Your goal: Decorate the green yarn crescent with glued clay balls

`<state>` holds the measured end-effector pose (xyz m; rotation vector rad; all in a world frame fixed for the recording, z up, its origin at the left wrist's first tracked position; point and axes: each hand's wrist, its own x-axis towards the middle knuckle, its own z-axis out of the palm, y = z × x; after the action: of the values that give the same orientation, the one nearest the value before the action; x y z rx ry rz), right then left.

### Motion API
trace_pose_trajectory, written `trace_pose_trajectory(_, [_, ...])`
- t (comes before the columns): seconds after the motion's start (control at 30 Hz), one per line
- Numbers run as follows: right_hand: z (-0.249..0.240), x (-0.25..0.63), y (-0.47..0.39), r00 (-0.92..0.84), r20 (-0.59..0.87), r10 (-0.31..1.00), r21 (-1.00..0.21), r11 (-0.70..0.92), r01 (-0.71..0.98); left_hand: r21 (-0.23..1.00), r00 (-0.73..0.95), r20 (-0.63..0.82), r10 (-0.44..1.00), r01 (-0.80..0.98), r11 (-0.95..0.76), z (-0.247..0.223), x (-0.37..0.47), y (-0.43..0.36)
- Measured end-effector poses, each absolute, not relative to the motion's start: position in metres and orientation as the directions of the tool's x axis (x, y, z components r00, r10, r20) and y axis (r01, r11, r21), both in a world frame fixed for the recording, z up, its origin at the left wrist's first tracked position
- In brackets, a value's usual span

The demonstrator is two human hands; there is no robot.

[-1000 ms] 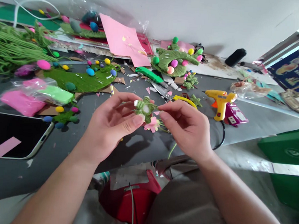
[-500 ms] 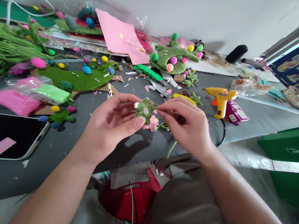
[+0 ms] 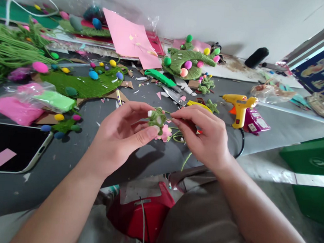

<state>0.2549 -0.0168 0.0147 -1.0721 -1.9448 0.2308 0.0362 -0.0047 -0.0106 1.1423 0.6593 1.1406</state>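
Between the thumb and fingers of my left hand [image 3: 121, 133] is a small star shape wrapped in green yarn [image 3: 157, 118], with white patches showing. My right hand [image 3: 206, 134], just to its right, pinches a green yarn strand [image 3: 168, 113] that runs from the star. Below the star lies a pink paper flower [image 3: 165, 133]. Loops of green yarn [image 3: 178, 137] rest beside the flower, partly behind my right fingers.
A yellow glue gun [image 3: 238, 107] stands at the right. Behind my hands lie a green cutter [image 3: 161, 77] and yellow-handled scissors [image 3: 198, 104]. A phone [image 3: 14, 147] is at the left, near pink clay [image 3: 17, 108]. Decorated green shapes [image 3: 83, 85] lie behind.
The star has turned slightly in my left fingers. My right hand has shifted a little to the right, and more yarn loops show beneath it.
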Motion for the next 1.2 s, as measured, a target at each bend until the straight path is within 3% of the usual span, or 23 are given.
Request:
trace_pose_trajectory(0.7, [0.017, 0.243, -0.022, -0.245, 0.525, 0.815, -0.718, 0.579, 0.386, 0.931, 0.364, 0.098, 0.926, -0.362, 0.044, -0.013, 0.037, -0.005])
trace_pose_trajectory(0.93, [0.013, 0.239, -0.021, -0.131, 0.629, 0.766, -0.660, 0.616, 0.431, 0.908, 0.398, 0.105, 0.911, -0.413, 0.076, -0.011, 0.037, -0.004])
trace_pose_trajectory(1.2, [0.017, 0.245, -0.019, -0.203, 0.631, 0.749, -0.595, 0.635, 0.493, 0.915, 0.398, 0.077, 0.914, -0.393, 0.094, -0.011, 0.038, -0.005])
